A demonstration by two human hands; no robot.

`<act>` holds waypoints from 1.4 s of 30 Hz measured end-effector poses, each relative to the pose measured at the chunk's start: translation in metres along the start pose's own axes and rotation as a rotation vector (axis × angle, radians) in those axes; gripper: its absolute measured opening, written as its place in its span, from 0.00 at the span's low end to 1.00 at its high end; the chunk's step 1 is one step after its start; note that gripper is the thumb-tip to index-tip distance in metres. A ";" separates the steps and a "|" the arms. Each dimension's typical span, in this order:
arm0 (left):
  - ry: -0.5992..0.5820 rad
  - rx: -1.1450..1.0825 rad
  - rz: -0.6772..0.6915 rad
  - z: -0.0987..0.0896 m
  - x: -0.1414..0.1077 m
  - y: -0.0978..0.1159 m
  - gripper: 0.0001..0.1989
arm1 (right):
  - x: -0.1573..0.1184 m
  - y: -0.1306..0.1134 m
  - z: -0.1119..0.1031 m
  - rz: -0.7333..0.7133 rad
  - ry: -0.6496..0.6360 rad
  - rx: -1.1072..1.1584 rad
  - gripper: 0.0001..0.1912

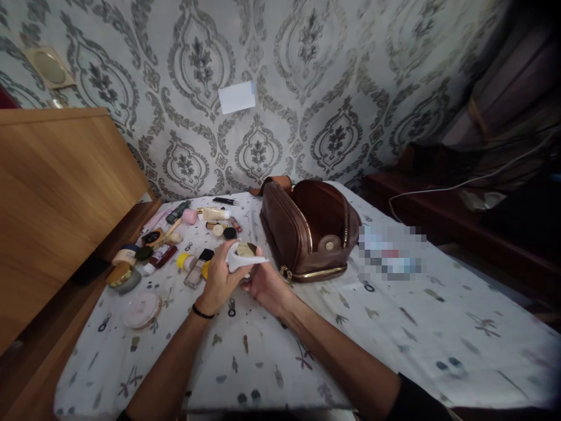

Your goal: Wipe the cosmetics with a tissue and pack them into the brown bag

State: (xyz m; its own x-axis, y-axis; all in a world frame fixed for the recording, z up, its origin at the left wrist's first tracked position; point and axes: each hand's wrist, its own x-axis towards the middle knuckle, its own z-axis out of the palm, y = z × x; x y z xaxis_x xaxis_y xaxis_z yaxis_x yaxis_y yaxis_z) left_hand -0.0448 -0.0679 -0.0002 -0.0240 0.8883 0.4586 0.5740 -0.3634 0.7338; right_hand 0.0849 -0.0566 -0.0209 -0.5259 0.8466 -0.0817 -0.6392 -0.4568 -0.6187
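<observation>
The left hand (217, 280) grasps a white item with a gold-coloured round part (239, 261), thumb and fingers bent about it. The right hand (269, 289) is at the item's right side, fingers curled; whether it shares the grip cannot be told. The item is held above the table, left of the brown bag (284, 228).

The table bears a white printed cloth (245, 374). Behind it stands a grey patterned wall (197, 35) with a white card (237, 97) fixed to it. A wooden cabinet (52, 204) stands at left; dark red furniture (381, 190) with a white cable (438, 189) at right.

The bag stands at the far side, top unzipped and flap apart; its brown lining shows, the depth in shadow and contents unreadable. At left lie cosmetics, among them a clear round jar (142, 310), a gold-lidded jar (120, 278) and a dark red bottle (162, 257). A pixelated item lies right of the bag.

The clear round jar is near the left table edge. Bare cloth runs between the forearms to the near edge, and from the bag toward the near right corner.
</observation>
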 end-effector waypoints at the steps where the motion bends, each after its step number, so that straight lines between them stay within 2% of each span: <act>1: 0.003 -0.009 0.018 0.000 0.000 -0.001 0.19 | 0.000 0.000 0.000 0.006 0.010 0.025 0.17; 5: 0.038 -0.079 0.031 0.002 -0.002 -0.002 0.13 | -0.002 -0.003 0.001 0.060 0.020 0.141 0.14; 9: 0.025 -0.145 -0.005 0.002 -0.001 0.002 0.14 | -0.004 -0.006 0.002 0.089 0.044 0.230 0.10; 12: -0.078 -0.199 -0.008 0.002 0.000 0.004 0.19 | -0.004 -0.008 -0.001 0.073 0.092 0.295 0.09; 14: -0.156 -0.195 -0.013 0.002 0.000 0.003 0.28 | -0.003 -0.009 -0.004 0.078 0.119 0.304 0.11; 16: -0.215 -0.173 -0.018 0.001 0.001 0.003 0.36 | -0.002 -0.009 -0.008 0.097 0.112 0.292 0.14; 18: -0.238 -0.158 -0.025 0.000 0.001 0.004 0.38 | -0.002 -0.009 -0.010 0.110 0.075 0.288 0.17; 21: -0.207 -0.137 -0.032 -0.002 0.002 0.005 0.35 | -0.003 -0.007 -0.007 0.130 0.011 0.287 0.19; 25: -0.104 -0.054 0.053 -0.004 0.002 0.003 0.32 | -0.003 -0.005 -0.002 0.123 -0.042 0.232 0.18; 29: -0.054 0.047 0.131 -0.004 0.002 -0.004 0.30 | 0.001 -0.002 -0.004 0.102 0.001 0.204 0.12; 33: -0.024 0.020 0.175 -0.004 0.002 -0.009 0.19 | 0.003 -0.001 -0.007 0.084 0.051 0.229 0.09; 37: 0.023 -0.041 0.102 -0.005 0.003 -0.005 0.13 | 0.000 -0.003 -0.003 0.067 0.029 0.236 0.08; 40: -0.004 -0.106 0.003 -0.006 0.004 0.001 0.14 | -0.002 -0.005 -0.001 0.059 0.005 0.241 0.08; 42: -0.037 -0.125 -0.011 -0.006 0.004 0.002 0.15 | -0.002 -0.007 -0.001 0.044 0.012 0.251 0.07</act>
State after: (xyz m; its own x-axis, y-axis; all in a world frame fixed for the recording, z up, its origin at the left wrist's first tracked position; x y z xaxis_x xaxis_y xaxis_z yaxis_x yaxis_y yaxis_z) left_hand -0.0486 -0.0662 0.0059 0.0018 0.9012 0.4334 0.4676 -0.3838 0.7963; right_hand 0.0911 -0.0548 -0.0169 -0.5507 0.8269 -0.1139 -0.7359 -0.5454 -0.4013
